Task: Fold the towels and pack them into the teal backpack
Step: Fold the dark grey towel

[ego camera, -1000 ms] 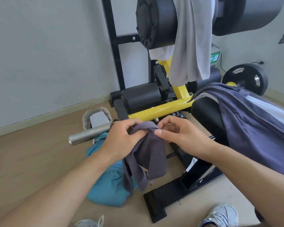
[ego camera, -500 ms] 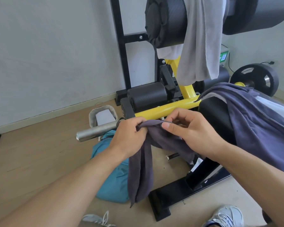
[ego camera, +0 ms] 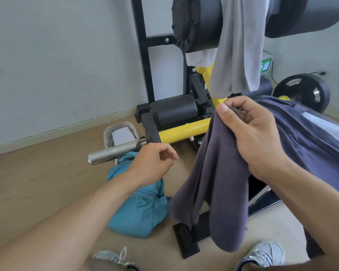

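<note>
Both hands differ: my right hand (ego camera: 256,137) pinches the dark towel (ego camera: 217,184), which hangs below its fingertips; my left hand (ego camera: 153,163) is released, loosely curled above the teal backpack (ego camera: 139,212).

Soft matt cloth, the dark towel (ego camera: 219,182); smooth teal fabric, the backpack (ego camera: 143,210); brushed metal bar (ego camera: 114,154); glossy yellow painted tube (ego camera: 182,131); wood-grain floor (ego camera: 37,178).

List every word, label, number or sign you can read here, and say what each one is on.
No text can be read in this view.
Green label on the pale box by the wall: a square code pattern and small print, too blurred to read.
Teal backpack, towels, yellow frame, weight plate: no visible lettering.
</note>
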